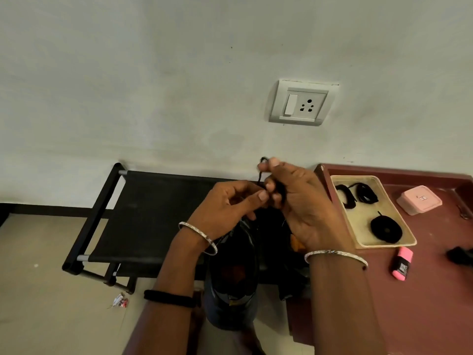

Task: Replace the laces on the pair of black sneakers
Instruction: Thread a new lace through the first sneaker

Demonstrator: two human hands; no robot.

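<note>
Head view: the only view; it looked down over both forearms toward a wall.
Right hand: raised above the shoe, thumb and forefinger pinching a loop of the black lace. The lower fingers curled round a further stretch of it.
Left hand: fingers curled, thumb tip pressed against the lace just beside the right fingers. The contact itself was partly hidden.
Lace relative to grip: the loop stood above the right thumb, and the cord ran down between the two hands toward the shoe.
Sneaker: directly beneath the hands, opening upward, at the near edge of the black rack. What bore it could not be told.
Probable reason for hold: lifting the lace clear kept it taut and its end controllable for working at the eyelets.
Tray: at the far left corner of the maroon table, just right of the right hand.
Coiled laces: black, inside the tray and within easy reach, so judged the spare stock.
Task stage: judged mid-lacing of one shoe.
</note>
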